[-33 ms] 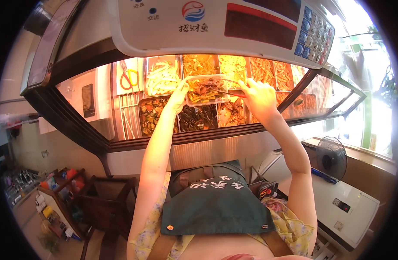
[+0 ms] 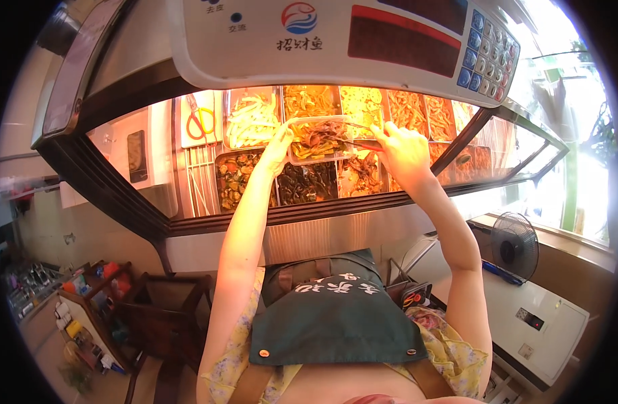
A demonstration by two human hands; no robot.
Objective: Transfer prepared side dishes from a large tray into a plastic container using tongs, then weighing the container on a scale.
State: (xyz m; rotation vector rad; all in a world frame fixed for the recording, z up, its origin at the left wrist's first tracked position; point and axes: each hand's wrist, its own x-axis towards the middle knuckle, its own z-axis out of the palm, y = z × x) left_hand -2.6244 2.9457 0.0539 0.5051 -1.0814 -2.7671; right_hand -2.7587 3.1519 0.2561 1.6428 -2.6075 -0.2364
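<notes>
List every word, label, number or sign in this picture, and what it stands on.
I won't copy wording; here is where it stands.
White device: dark characters below a fish emblem and blue dots.
Keypad: small markings on the keys.
Green apron: white characters.
White cabinet: panel markings too small to read.

container: clr plastic, glossy | tongs: mtl | apron: matt cloth | scale: smth plastic

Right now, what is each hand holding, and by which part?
The left hand holds a clear container by its left side; the right hand holds tongs by the end away from it.
</notes>
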